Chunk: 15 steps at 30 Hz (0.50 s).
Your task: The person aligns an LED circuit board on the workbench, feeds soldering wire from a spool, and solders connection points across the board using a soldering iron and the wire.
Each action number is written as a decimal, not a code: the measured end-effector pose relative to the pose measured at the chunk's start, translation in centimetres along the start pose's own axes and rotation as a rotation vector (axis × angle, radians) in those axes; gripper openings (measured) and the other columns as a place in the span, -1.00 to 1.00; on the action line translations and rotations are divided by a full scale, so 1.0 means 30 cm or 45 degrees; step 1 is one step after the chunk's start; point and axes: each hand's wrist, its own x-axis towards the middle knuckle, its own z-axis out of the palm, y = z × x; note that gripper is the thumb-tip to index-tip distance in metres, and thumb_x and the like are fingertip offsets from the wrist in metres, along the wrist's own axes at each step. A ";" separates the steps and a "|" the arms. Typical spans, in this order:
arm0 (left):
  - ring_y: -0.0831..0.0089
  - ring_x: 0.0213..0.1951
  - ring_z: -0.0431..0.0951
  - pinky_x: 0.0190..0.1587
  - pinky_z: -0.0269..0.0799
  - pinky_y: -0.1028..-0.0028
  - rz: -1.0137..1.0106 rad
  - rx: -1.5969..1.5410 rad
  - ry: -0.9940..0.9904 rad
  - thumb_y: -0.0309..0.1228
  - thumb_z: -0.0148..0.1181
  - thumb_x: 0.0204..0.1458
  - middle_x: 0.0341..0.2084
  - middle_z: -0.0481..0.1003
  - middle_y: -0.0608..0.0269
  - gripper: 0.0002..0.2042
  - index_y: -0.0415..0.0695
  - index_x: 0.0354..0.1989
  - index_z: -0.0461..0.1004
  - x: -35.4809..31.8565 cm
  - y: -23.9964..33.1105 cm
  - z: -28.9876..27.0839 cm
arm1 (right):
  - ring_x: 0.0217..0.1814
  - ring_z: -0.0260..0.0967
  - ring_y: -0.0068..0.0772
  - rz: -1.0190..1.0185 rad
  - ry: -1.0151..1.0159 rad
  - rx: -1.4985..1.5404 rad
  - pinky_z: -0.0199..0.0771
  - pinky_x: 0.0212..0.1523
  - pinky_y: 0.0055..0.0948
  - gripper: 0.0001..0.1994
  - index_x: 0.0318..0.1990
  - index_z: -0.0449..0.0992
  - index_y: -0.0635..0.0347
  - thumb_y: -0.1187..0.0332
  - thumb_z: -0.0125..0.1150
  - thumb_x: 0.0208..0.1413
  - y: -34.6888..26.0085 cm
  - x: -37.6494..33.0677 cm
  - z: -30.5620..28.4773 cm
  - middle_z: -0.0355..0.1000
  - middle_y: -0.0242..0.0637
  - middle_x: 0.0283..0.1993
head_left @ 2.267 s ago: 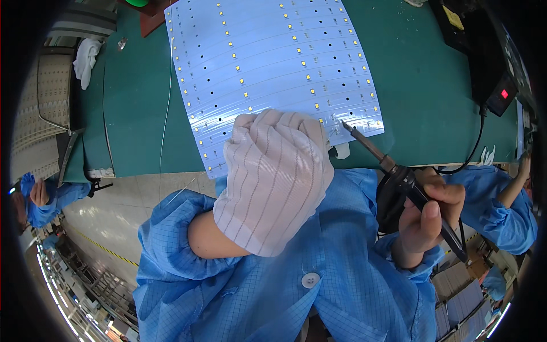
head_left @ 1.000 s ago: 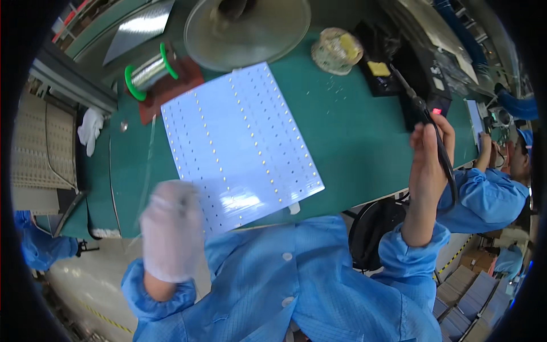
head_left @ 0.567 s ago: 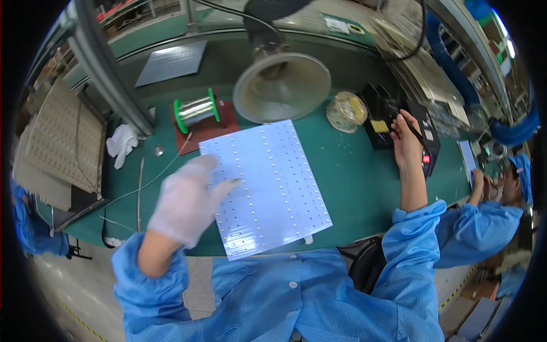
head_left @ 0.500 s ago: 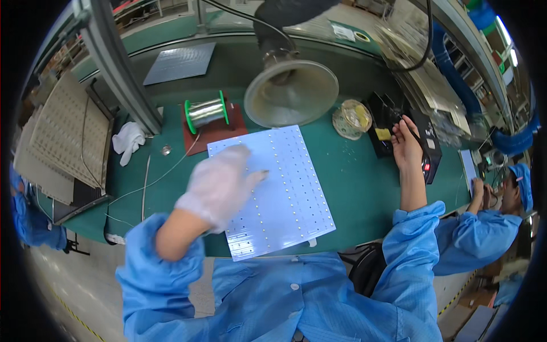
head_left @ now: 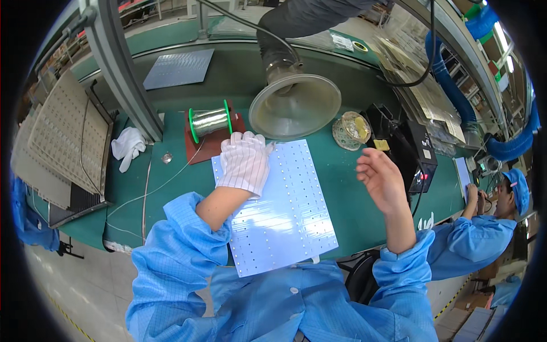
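A light-blue circuit board with rows of small white components lies tilted on the green bench mat in front of me. My left hand, in a white striped glove, rests on its upper left part, fingers stretched toward the far edge. My bare right hand hovers right of the board with loosely bent fingers and nothing visible in it. A black soldering iron holder stands beyond it, beside a black soldering station box. Behind my left hand, a green-ended spool of solder wire sits on a red-brown pad.
A funnel-shaped fume hood hangs over the back. Near the station are a round tub and a yellow sponge. At left are a white glove and stacked perforated panels. A co-worker sits at right.
My right hand has left the soldering iron holder and come left and nearer, empty. My left hand has slid up the board toward its far edge. The board sits slightly nearer in the view.
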 end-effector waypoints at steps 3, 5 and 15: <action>0.24 -0.43 0.43 -0.32 0.27 0.26 0.030 -0.139 0.056 -0.18 0.06 0.03 -0.59 0.43 0.18 -0.75 -0.12 -0.48 0.42 0.011 0.024 -0.058 | -0.09 0.36 -0.38 -0.233 -0.015 -0.699 0.36 -0.11 -0.44 -0.72 -0.06 0.40 0.21 0.30 0.14 0.12 -0.024 -0.023 0.133 0.42 -0.21 -0.16; 0.19 -0.53 0.44 -0.37 0.32 0.23 0.021 -0.196 0.011 -0.19 0.06 0.05 -0.66 0.42 0.14 -0.74 -0.14 -0.49 0.39 0.013 0.040 -0.137 | -0.03 0.33 -0.30 -0.642 -0.077 -1.159 0.32 -0.05 -0.38 -0.69 -0.06 0.41 0.19 0.29 0.19 0.06 -0.045 -0.009 0.195 0.40 -0.21 -0.11; 0.34 -0.55 0.35 -0.41 0.22 0.35 0.420 -0.171 0.440 -0.34 0.15 -0.12 -0.72 0.29 0.23 -0.81 -0.10 -0.57 0.27 0.028 0.167 -0.472 | -0.17 0.32 -0.23 -1.214 -0.462 -1.755 0.27 -0.09 -0.26 -0.82 -0.32 0.51 0.16 0.35 0.30 -0.11 -0.271 -0.078 0.316 0.43 -0.33 -0.32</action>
